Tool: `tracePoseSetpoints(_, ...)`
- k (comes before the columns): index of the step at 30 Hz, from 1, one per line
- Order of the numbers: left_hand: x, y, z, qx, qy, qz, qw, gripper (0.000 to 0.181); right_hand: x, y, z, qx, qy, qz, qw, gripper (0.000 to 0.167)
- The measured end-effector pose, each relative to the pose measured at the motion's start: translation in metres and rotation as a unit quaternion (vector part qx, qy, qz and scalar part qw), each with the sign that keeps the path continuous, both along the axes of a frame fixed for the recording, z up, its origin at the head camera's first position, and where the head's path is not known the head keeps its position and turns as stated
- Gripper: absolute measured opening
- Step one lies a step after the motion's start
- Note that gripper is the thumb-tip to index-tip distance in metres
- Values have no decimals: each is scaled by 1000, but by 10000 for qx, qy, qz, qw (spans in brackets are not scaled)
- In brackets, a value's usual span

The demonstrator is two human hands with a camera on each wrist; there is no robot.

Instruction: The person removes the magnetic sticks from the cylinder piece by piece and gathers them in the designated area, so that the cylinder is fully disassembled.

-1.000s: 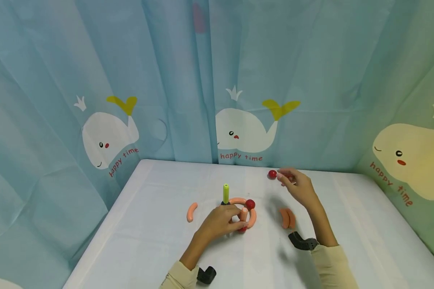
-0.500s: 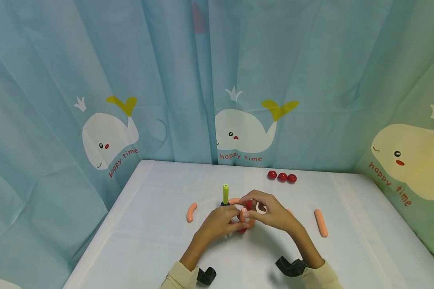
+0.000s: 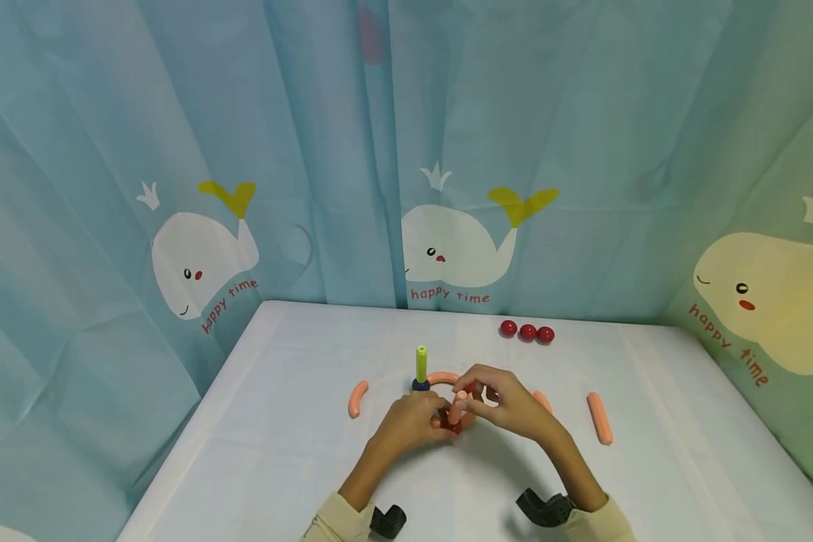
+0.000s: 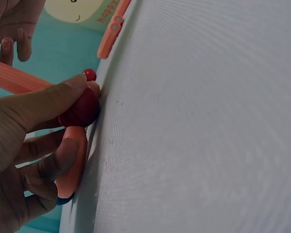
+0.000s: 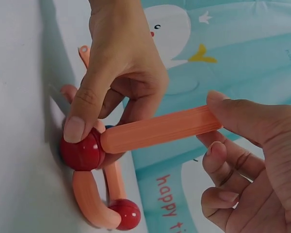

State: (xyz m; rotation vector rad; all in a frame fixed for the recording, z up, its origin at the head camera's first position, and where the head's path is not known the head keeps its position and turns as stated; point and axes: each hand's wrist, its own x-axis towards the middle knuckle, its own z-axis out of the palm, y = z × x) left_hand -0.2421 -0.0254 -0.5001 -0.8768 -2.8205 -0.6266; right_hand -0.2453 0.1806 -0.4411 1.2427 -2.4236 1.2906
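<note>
In the head view my left hand (image 3: 409,423) and right hand (image 3: 504,403) meet over a ring of curved orange toy rods (image 3: 443,378) joined by balls. My left thumb and fingers hold a red ball (image 5: 82,151) low at the table surface; its other fingers curl near a curved orange rod (image 4: 72,167). A straight orange rod (image 5: 162,128) stands up from that ball, slightly tilted. My right hand pinches its free end between thumb and finger. Another red ball (image 5: 126,214) joins the ring. A yellow-green rod (image 3: 421,365) stands upright on a dark blue ball (image 3: 420,385).
Three red balls (image 3: 528,332) lie in a row near the table's back edge. A loose curved orange rod (image 3: 357,399) lies left of the ring. To the right are a straight orange rod (image 3: 600,418) and a partly hidden orange piece (image 3: 541,400). Whale-printed curtains enclose the table.
My right hand has come from the red balls at the back to the upright rod and now pinches its top. My left fingers have slid down from that rod to the red ball beneath.
</note>
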Motion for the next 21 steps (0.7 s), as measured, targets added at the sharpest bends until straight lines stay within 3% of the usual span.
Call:
tracePoseSetpoints(8, 1, 0, 1, 71, -147, -32, 9999, 28, 2, 13, -7, -130, -120, -119, 9998, 19)
tracePoseSetpoints(14, 3, -2, 4, 82, -289, 4, 9995, 38, 6, 23, -14, -200, -443, -355, 9982, 18)
tracePoseSetpoints(21, 4, -2, 4, 387, -559, 36, 9977, 36, 3, 25, -38, -210, -1068, -419, 9932, 15)
